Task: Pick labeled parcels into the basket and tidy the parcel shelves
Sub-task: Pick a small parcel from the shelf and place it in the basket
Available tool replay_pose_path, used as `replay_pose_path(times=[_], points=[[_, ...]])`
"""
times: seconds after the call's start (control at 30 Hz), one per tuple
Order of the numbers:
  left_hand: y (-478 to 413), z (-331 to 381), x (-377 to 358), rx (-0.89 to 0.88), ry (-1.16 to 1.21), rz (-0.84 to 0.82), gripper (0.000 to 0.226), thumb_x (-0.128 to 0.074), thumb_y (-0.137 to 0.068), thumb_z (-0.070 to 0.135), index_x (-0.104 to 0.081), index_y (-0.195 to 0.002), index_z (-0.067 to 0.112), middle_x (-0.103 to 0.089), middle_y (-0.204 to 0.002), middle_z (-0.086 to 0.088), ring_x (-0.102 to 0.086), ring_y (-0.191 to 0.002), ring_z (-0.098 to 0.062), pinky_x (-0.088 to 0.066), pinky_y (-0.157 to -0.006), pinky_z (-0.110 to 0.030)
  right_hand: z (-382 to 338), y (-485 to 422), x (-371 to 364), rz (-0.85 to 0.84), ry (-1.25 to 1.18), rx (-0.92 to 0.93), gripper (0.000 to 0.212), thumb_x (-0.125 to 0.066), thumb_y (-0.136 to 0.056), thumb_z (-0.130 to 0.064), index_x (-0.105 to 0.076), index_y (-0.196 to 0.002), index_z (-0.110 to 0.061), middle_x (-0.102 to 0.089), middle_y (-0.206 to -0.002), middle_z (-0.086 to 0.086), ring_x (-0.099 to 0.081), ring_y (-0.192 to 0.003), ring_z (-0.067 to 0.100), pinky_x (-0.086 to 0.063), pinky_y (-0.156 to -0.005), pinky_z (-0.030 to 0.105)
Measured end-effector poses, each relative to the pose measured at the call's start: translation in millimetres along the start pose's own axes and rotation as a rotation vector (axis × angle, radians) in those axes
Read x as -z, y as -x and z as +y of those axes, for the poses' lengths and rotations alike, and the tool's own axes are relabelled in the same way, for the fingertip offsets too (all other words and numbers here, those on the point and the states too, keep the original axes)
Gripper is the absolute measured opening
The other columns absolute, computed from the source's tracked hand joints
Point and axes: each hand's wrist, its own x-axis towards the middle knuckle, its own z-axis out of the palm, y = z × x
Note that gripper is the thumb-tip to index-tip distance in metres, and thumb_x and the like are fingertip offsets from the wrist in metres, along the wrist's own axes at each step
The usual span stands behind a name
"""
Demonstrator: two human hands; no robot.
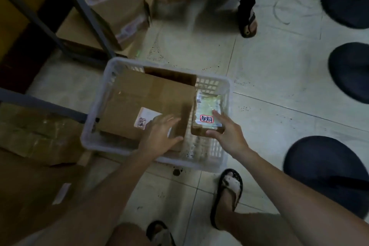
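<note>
White plastic basket (pixel 95 106) is sitting on the tiled floor (pixel 269 78), just beside a grey metal shelf frame (pixel 87 14). A large cardboard box (pixel 143 102) is lying in the basket and taking up its left and middle part, with a white label (pixel 148 117) showing on top. A small parcel (pixel 206 106) with a red-bordered sticker (pixel 206 119) is sitting at the basket's right side, close against the large box. Taped cardboard boxes (pixel 115 6) are crowding the shelf behind the frame, and more cartons (pixel 36 132) are lying at the lower left, near the basket. Another person's sandalled foot (pixel 248 26) is standing beyond the basket. Dark round bases (pixel 349 72) are lining the right edge, well apart from it. The wearer's own sandalled foot (pixel 229 191) is standing just beside the basket's near rim.

Left hand (pixel 159 138) is hovering over the large box's near corner, fingers (pixel 169 122) spread wide and blurred; cannot tell if they are touching the cardboard. Right hand (pixel 227 136) is pinching the small parcel, thumb on its near edge and forefinger lying on top next to the sticker.
</note>
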Motion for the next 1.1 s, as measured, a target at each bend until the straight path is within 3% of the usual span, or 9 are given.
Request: replay_pose_path(times=[0.13, 0.23, 0.3, 0.37, 0.57, 0.73, 0.87, 1.03, 1.1], points=[[-53.2, -36.4, -68.8, -0.042, -0.168, -0.06, 0.073, -0.06, -0.075, 0.058, -0.034, -0.138, 0.033, -0.027, -0.152, -0.001, -0.013, -0.142, -0.021, -0.011, -0.112, -0.058, 48.3, -69.7, -38.6, 0.054, 0.101, 0.067, 0.067, -0.067, -0.084, -0.012, -0.034, -0.143, -0.016, -0.025, -0.153, 0.012, -0.034, -0.137, 0.026, -0.027, -0.107, 0.025], [-78.2, -56.2, -104.0, -0.139, -0.368, -0.165, 0.091, -0.051, -0.068, 0.074, -0.015, -0.143, 0.038, 0.005, -0.157, -0.004, 0.014, -0.142, -0.025, 0.003, -0.106, -0.071, 75.4, -117.2, -59.8, 0.12, 0.175, 0.014, 0.061, -0.066, -0.084, -0.013, -0.039, -0.14, -0.012, -0.037, -0.145, 0.017, -0.046, -0.126, 0.033, -0.036, -0.101, 0.035], [-82.1, -66.0, -120.6, -0.214, -0.487, -0.163, 0.103, -0.047, -0.06, 0.082, -0.006, -0.144, 0.038, 0.029, -0.151, -0.008, 0.034, -0.135, -0.027, 0.022, -0.097, -0.071, 86.1, -141.5, -72.0, 0.149, 0.156, -0.021, 0.058, -0.063, -0.084, -0.007, -0.04, -0.138, -0.009, -0.041, -0.14, 0.018, -0.05, -0.119, 0.036, -0.04, -0.098, 0.036], [-85.8, -72.6, -125.9, -0.279, -0.521, -0.132, 0.109, -0.048, -0.056, 0.084, -0.002, -0.144, 0.038, 0.037, -0.147, -0.01, 0.041, -0.131, -0.028, 0.026, -0.094, -0.07, 94.0, -158.2, -82.7, 0.179, 0.148, -0.058, 0.055, -0.059, -0.085, -0.004, -0.04, -0.136, -0.009, -0.039, -0.139, 0.018, -0.048, -0.12, 0.036, -0.036, -0.095, 0.03], [-94.7, -90.4, -112.5, -0.44, -0.468, -0.193, 0.119, -0.048, -0.046, 0.09, 0.003, -0.143, 0.041, 0.045, -0.142, -0.009, 0.045, -0.128, -0.027, 0.032, -0.092, -0.065, 114.5, -181.0, -108.7, 0.219, 0.157, -0.036, 0.058, -0.051, -0.088, 0.0, -0.033, -0.142, -0.012, -0.02, -0.153, 0.018, -0.035, -0.134, 0.035, -0.032, -0.103, 0.034], [-90.6, -96.9, -109.2, -0.53, -0.561, -0.163, 0.114, -0.057, -0.051, 0.078, 0.0, -0.143, 0.04, 0.04, -0.144, -0.014, 0.041, -0.131, -0.03, 0.027, -0.095, -0.067, 130.2, -181.1, -130.7, 0.235, 0.272, -0.282, 0.038, -0.031, -0.1, -0.034, -0.04, -0.134, -0.02, -0.049, -0.129, 0.018, -0.051, -0.111, 0.037, -0.037, -0.084, 0.038], [-91.1, -100.6, -111.9, -0.555, -0.515, -0.095, 0.105, -0.058, -0.053, 0.073, -0.015, -0.142, 0.04, 0.026, -0.15, -0.01, 0.031, -0.137, -0.027, 0.022, -0.101, -0.066, 137.8, -186.6, -131.0, 0.253, 0.303, -0.223, 0.048, -0.04, -0.095, -0.016, -0.028, -0.142, -0.021, -0.043, -0.128, 0.024, -0.048, -0.11, 0.041, -0.033, -0.077, 0.036], [-97.0, -99.9, -113.5, -0.519, -0.488, -0.001, 0.096, -0.057, -0.057, 0.073, -0.032, -0.14, 0.032, 0.012, -0.151, -0.005, 0.014, -0.142, -0.029, 0.012, -0.105, -0.069, 138.3, -186.1, -138.3, 0.355, 0.071, -0.188, 0.045, -0.038, -0.095, -0.008, -0.033, -0.139, -0.013, -0.04, -0.134, 0.022, -0.05, -0.108, 0.032, -0.039, -0.084, 0.03], [-98.1, -101.3, -115.8, -0.498, -0.491, -0.006, 0.095, -0.054, -0.058, 0.075, -0.03, -0.14, 0.034, 0.014, -0.151, -0.004, 0.016, -0.142, -0.027, 0.013, -0.105, -0.067, 136.6, -186.2, -140.5, 0.32, 0.129, -0.16, 0.052, -0.038, -0.09, 0.004, -0.031, -0.139, -0.012, -0.032, -0.144, 0.019, -0.049, -0.115, 0.031, -0.045, -0.092, 0.038]])
